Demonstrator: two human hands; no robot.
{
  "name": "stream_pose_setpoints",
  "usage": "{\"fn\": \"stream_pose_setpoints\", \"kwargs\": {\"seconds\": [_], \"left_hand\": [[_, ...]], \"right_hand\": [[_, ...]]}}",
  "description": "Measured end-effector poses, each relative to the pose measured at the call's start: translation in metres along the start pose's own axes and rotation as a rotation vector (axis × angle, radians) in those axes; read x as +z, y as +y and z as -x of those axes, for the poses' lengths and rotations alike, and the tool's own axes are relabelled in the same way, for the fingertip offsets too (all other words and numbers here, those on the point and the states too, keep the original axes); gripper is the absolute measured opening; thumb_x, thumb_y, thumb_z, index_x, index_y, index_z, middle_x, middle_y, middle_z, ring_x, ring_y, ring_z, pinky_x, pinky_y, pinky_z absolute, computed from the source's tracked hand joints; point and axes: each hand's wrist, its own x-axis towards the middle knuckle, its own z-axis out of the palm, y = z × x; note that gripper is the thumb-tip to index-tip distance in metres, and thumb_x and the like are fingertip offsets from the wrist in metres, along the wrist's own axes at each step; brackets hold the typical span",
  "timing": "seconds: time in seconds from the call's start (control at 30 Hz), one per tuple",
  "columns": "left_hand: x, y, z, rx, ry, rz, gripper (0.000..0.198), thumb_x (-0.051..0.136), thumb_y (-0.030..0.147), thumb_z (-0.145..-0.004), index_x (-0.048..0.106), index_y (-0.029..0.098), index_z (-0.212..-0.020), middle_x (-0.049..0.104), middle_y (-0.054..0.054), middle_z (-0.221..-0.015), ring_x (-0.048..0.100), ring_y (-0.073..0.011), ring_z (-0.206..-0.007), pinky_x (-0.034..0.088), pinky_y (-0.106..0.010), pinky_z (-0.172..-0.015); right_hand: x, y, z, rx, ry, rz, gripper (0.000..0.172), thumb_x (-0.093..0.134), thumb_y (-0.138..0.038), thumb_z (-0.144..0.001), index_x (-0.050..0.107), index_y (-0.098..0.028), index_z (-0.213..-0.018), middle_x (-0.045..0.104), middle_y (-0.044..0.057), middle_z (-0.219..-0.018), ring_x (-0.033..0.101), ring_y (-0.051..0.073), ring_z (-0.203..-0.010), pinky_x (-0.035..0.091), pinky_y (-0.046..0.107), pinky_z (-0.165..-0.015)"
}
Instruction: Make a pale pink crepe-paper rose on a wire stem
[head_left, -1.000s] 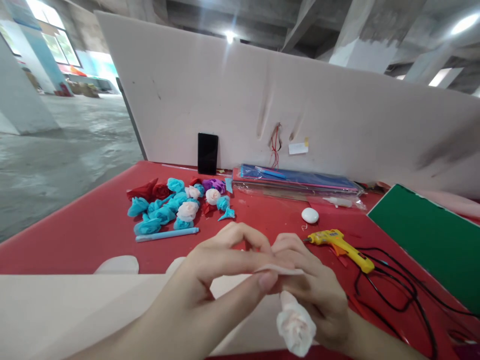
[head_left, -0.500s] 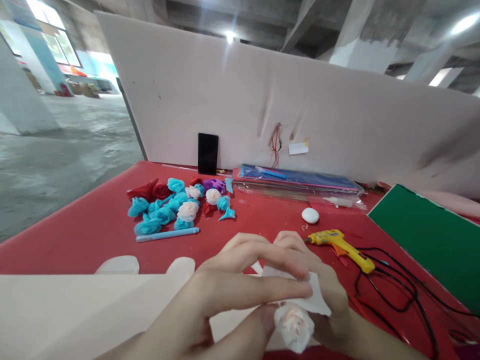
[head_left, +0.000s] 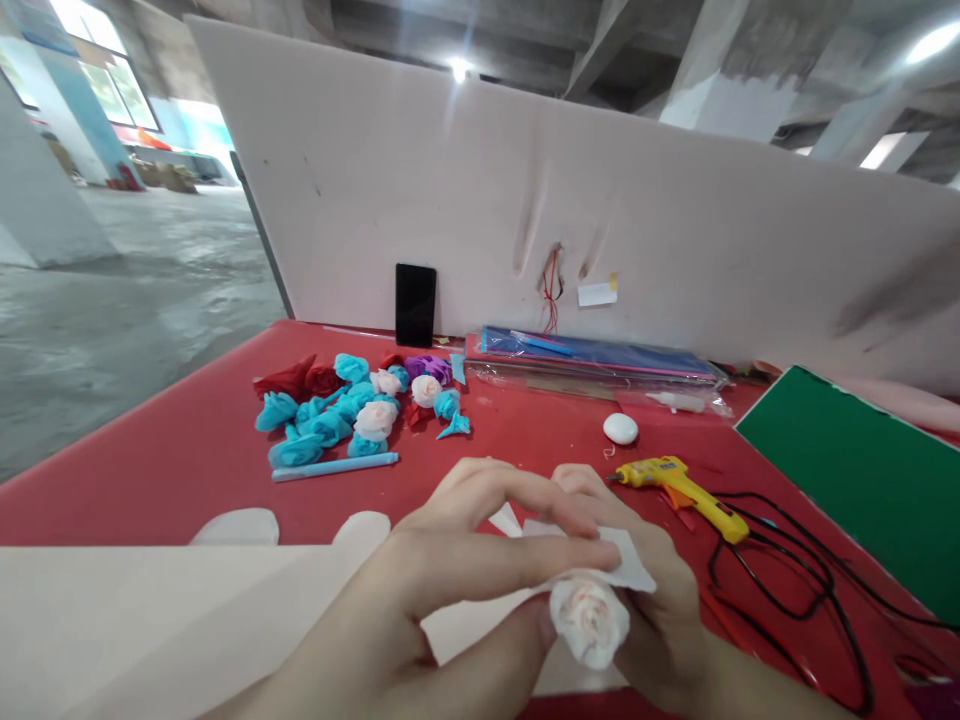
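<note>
A small white paper rose [head_left: 591, 622] with a pinkish centre faces me between my hands. My left hand [head_left: 450, 580] pinches its edge between thumb and fingers, the index finger lying along the paper above the bloom. Behind the rose, my right hand [head_left: 652, 590] curls around its base; those fingertips are mostly hidden. A loose white paper flap [head_left: 631, 562] sticks out past the left fingertips toward the right hand. Under both hands lies a large white sheet [head_left: 187, 620], on the red table [head_left: 510, 430].
Finished-looking blue, red, purple and white paper flowers [head_left: 330, 415] lie heaped at left, with a light blue pen [head_left: 335, 467] in front. At right are a yellow glue gun [head_left: 682, 497] with black cable, a white oval object [head_left: 620, 429] and a green board [head_left: 862, 480]. A phone [head_left: 415, 305] leans behind.
The rose has risen slightly and turned a little between my hands. My left fingers have shifted a little left along the paper flap. Things on the table stay put.
</note>
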Motion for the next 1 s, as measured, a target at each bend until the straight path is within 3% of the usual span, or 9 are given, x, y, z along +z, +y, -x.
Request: {"fn": "stream_pose_setpoints", "kwargs": {"seconds": [0.2, 0.37, 0.53, 0.6, 0.67, 0.73, 0.8, 0.87, 1.0], "left_hand": [[0.005, 0.002, -0.001, -0.092, 0.066, 0.032, 0.05, 0.063, 0.01, -0.085, 0.081, 0.049, -0.11, 0.073, 0.002, -0.096, 0.071, -0.0153, -0.092, 0.056, -0.02, -0.087], [0.005, 0.001, 0.0, -0.076, 0.052, 0.066, 0.045, 0.065, 0.013, -0.089, 0.08, 0.051, -0.109, 0.072, 0.005, -0.095, 0.067, -0.0123, -0.083, 0.055, -0.018, -0.088], [0.0, 0.004, -0.002, -0.13, 0.031, 0.018, 0.022, 0.068, 0.025, -0.092, 0.083, 0.039, -0.086, 0.069, 0.005, -0.083, 0.062, -0.0106, -0.074, 0.054, -0.012, -0.078], [-0.002, 0.005, -0.006, -0.161, 0.027, 0.008, 0.021, 0.068, 0.024, -0.09, 0.083, 0.036, -0.08, 0.069, 0.004, -0.082, 0.064, -0.0106, -0.074, 0.052, -0.01, -0.071], [-0.005, 0.007, -0.011, -0.192, 0.021, 0.001, 0.023, 0.068, 0.022, -0.086, 0.083, 0.035, -0.076, 0.07, 0.004, -0.08, 0.067, -0.0116, -0.076, 0.051, -0.01, -0.067], [-0.006, 0.008, -0.015, -0.219, 0.031, -0.022, 0.023, 0.066, 0.021, -0.082, 0.083, 0.035, -0.073, 0.071, 0.003, -0.077, 0.069, -0.013, -0.076, 0.05, -0.011, -0.063], [-0.007, 0.009, -0.018, -0.236, 0.041, -0.054, 0.022, 0.065, 0.025, -0.081, 0.083, 0.034, -0.071, 0.071, 0.002, -0.075, 0.068, -0.0133, -0.07, 0.049, -0.012, -0.058], [-0.007, 0.01, -0.019, -0.27, 0.034, -0.074, 0.022, 0.064, 0.029, -0.082, 0.083, 0.032, -0.071, 0.072, 0.001, -0.076, 0.068, -0.0146, -0.069, 0.047, -0.014, -0.055], [-0.006, 0.009, -0.02, -0.347, -0.007, -0.038, 0.025, 0.063, 0.037, -0.084, 0.082, 0.028, -0.071, 0.073, -0.001, -0.078, 0.067, -0.0161, -0.07, 0.047, -0.018, -0.057]], "right_hand": [[0.002, -0.001, -0.002, 0.031, 0.023, -0.004, 0.025, 0.053, -0.026, -0.105, 0.059, -0.021, -0.081, 0.055, -0.002, -0.071, 0.05, 0.015, -0.065, 0.042, 0.028, -0.061], [0.001, -0.004, -0.004, 0.069, 0.04, -0.022, 0.03, 0.055, -0.028, -0.105, 0.058, -0.02, -0.077, 0.056, -0.002, -0.068, 0.051, 0.013, -0.062, 0.044, 0.027, -0.062], [0.003, -0.004, -0.002, 0.125, 0.081, -0.019, 0.041, 0.057, -0.037, -0.105, 0.059, -0.019, -0.068, 0.059, -0.001, -0.065, 0.054, 0.012, -0.06, 0.044, 0.023, -0.056], [0.004, -0.003, 0.0, 0.197, 0.113, -0.04, 0.035, 0.062, -0.041, -0.102, 0.067, -0.019, -0.076, 0.066, 0.0, -0.07, 0.061, 0.012, -0.063, 0.048, 0.022, -0.057], [0.007, -0.002, 0.003, 0.293, 0.149, -0.121, 0.021, 0.068, -0.043, -0.099, 0.073, -0.023, -0.098, 0.073, 0.001, -0.078, 0.069, 0.014, -0.068, 0.052, 0.02, -0.057], [0.008, -0.003, 0.004, 0.373, 0.167, -0.202, 0.023, 0.073, -0.042, -0.095, 0.072, -0.025, -0.111, 0.077, 0.0, -0.08, 0.073, 0.014, -0.068, 0.054, 0.018, -0.054], [0.008, -0.005, 0.002, 0.391, 0.163, -0.201, 0.019, 0.075, -0.041, -0.093, 0.075, -0.023, -0.098, 0.077, -0.001, -0.072, 0.072, 0.013, -0.062, 0.053, 0.017, -0.052], [0.007, -0.007, 0.0, 0.389, 0.144, -0.152, 0.024, 0.075, -0.04, -0.093, 0.075, -0.019, -0.08, 0.075, 0.0, -0.066, 0.071, 0.013, -0.06, 0.053, 0.017, -0.055], [0.004, -0.008, -0.005, 0.402, 0.116, -0.127, 0.034, 0.073, -0.04, -0.095, 0.075, -0.016, -0.072, 0.074, 0.001, -0.062, 0.068, 0.011, -0.056, 0.051, 0.016, -0.055]]}}
